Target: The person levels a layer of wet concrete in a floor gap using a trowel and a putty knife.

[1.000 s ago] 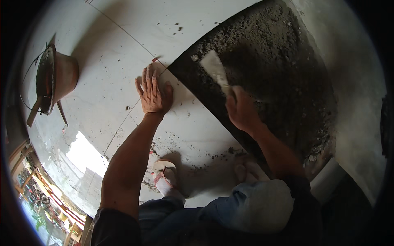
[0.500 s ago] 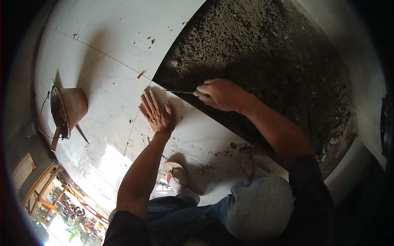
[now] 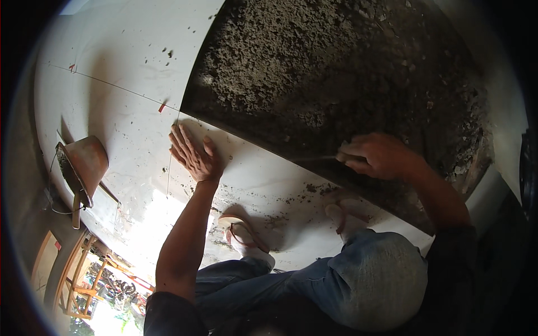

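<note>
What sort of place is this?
Likely a room under construction or renovation: large pale tiles end at a bed of coarse, dark, crumbly material, and a bucket sits on the tiles.

The left hand point(image 3: 196, 159) lay on the floor tiles point(image 3: 252, 165), right of the bucket point(image 3: 88, 159). Right of the tiles spread the mortar bed point(image 3: 274, 56); the right hand point(image 3: 381, 157) was over it, a scraper point(image 3: 316, 159) extending leftward near its edge. Sandals point(image 3: 227, 220) were on the tiles, nearer the body.
</note>
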Demonstrator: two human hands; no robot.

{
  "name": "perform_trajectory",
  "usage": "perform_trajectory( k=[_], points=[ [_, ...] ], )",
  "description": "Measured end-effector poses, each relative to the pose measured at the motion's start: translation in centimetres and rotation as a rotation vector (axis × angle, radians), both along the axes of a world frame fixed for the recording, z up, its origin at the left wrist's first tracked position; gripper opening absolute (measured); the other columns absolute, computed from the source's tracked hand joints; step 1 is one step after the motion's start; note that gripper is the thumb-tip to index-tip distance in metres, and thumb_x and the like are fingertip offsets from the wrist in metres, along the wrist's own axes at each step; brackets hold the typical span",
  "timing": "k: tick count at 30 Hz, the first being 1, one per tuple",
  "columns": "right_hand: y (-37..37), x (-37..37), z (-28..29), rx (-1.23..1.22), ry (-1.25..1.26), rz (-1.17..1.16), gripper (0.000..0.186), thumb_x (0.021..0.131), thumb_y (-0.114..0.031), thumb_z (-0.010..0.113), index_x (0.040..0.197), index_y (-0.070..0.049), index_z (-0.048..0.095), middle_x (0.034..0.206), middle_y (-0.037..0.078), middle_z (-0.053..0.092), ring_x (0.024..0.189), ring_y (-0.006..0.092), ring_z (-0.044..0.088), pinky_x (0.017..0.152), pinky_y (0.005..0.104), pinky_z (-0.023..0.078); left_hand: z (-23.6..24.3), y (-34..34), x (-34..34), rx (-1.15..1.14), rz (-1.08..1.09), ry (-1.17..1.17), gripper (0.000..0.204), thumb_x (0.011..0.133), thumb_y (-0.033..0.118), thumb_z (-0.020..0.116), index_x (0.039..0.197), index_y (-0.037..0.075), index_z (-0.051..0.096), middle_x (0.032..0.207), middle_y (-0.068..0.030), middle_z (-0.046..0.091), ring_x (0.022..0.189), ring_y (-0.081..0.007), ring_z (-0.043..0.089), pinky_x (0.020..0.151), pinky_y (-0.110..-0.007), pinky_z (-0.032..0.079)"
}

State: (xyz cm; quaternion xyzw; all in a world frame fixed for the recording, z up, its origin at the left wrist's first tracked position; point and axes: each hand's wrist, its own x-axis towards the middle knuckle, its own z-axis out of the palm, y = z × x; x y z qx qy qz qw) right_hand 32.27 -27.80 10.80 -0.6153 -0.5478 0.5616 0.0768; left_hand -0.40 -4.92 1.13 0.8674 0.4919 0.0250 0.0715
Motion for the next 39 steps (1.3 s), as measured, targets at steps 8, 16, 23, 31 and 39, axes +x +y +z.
perform_trajectory(
  k=[8,16,23,31,39],
  points=[
    [5.4,-3.5,-4.8,0.135,0.053,0.024,0.028,0.095,-0.028,0.052,0.115,-0.010,0.060,0.102,0.013,0.062,0.097,0.0343,0.061,0.081,0.0458,0.051,-1.1,0.1,-0.5,0.058,-0.034,0.007,0.075,0.097,0.060,0.020,0.151,0.009,0.022,0.157,-0.0130,0.020,0.145,-0.0354,0.015,0.115,-0.055,0.008],
    [-17.7,2.4,1.7,-0.318,-0.120,0.051,0.038,0.094,-0.034,0.055,0.127,-0.014,0.056,0.115,0.013,0.061,0.104,0.0319,0.062,0.086,0.0451,0.051,-1.4,-1.9,0.9,0.026,-0.067,0.010,0.071,0.099,0.055,0.024,0.152,0.009,0.017,0.158,-0.0169,0.014,0.146,-0.0382,0.010,0.113,-0.060,0.007],
    [-23.2,1.0,5.9,-0.516,-0.145,-0.392,0.038,0.097,-0.033,0.048,0.129,-0.014,0.055,0.129,0.013,0.057,0.114,0.0319,0.057,0.097,0.0443,0.046,1.5,-17.0,6.1,-0.136,-0.616,0.027,0.061,0.097,0.035,0.037,0.149,0.007,0.026,0.156,-0.0202,0.017,0.145,-0.0408,0.010,0.113,-0.061,0.000],
    [-11.0,-5.8,1.7,-0.285,0.159,-0.539,0.042,0.096,-0.029,0.049,0.129,-0.003,0.048,0.128,0.022,0.052,0.113,0.0378,0.057,0.095,0.0462,0.048,0.9,-18.7,6.4,-0.250,-0.586,-0.098,0.060,0.099,0.035,0.030,0.149,0.003,0.022,0.155,-0.0212,0.021,0.145,-0.0401,0.012,0.115,-0.057,0.003],
    [-19.7,-9.9,1.2,-0.152,-0.068,-0.193,0.035,0.089,-0.018,0.056,0.119,0.000,0.054,0.122,0.023,0.055,0.104,0.0396,0.060,0.084,0.0471,0.052,1.0,-18.2,6.7,-0.222,-0.146,-0.326,0.066,0.101,0.042,0.025,0.149,-0.003,0.017,0.154,-0.0253,0.016,0.144,-0.0408,0.012,0.116,-0.054,0.007]
  ],
)
